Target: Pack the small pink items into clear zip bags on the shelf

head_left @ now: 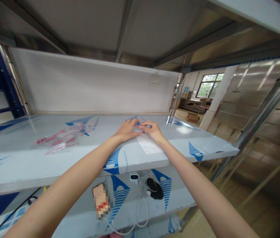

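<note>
Pinching a small clear bag [147,142] on the shelf [85,158] toward its far edge, the left hand [126,130] and right hand [153,130] are closed on its top; even pressure should be kept.

Fingertips of the left hand [126,129] and right hand [153,130] cover the clear bag [147,142] top; its contents unreadable. At seven o'clock, a phone [100,199] is blurred.

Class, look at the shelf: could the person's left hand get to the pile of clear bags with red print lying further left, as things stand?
Probably yes. The left hand rests at the small clear bag, and the shelf between it and the pile of bags looks bare.
</note>
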A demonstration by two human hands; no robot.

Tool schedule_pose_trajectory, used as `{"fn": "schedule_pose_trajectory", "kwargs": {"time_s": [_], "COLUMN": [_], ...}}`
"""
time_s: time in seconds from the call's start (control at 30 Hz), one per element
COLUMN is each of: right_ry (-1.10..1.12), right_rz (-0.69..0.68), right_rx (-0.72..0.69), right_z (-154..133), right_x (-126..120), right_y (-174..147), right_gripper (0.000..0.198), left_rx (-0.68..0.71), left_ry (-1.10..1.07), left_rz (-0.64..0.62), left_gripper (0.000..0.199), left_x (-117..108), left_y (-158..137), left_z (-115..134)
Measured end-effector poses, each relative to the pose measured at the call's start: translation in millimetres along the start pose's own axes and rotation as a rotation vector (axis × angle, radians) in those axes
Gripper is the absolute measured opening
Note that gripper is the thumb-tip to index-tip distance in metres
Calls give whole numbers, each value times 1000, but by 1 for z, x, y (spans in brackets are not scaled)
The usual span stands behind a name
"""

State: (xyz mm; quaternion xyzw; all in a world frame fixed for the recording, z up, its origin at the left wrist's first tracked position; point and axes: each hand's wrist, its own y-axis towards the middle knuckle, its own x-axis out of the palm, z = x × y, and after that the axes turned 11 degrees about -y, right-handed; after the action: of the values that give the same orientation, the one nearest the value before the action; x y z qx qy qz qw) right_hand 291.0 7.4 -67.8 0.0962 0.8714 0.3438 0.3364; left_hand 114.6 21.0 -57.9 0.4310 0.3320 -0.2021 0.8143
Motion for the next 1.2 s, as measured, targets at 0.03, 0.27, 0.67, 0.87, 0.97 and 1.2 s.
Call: {"fn": "schedule_pose_trajectory", "kwargs": {"time_s": [0.03,0.27,0.67,0.87,0.97,1.2], "right_ry": [-1,18,-178,-620,-750,-796], "right_rz": [8,112,22,-38,-144,-149], "right_rx": [3,14,33,380,357,311], "right_z": [0,2,8,7,6,8], "right_x": [-1,-4,-4,-12,-12,-10], "right_y": [0,1,0,-5,-7,-7], "right_gripper": [14,15,18,16,12,10], "left_rx": [-5,-16,-16,-17,-10,-22], "left_ry": [-2,-5,1,22,28,37], "left_rz": [0,37,30,53,63,59], "left_gripper": [48,51,49,50,49,48], "left_x": [0,-3,-3,-4,-3,-5], "left_y": [0,0,1,1,2,1], "left_z": [0,-5,-6,-11,-14,-12]}}
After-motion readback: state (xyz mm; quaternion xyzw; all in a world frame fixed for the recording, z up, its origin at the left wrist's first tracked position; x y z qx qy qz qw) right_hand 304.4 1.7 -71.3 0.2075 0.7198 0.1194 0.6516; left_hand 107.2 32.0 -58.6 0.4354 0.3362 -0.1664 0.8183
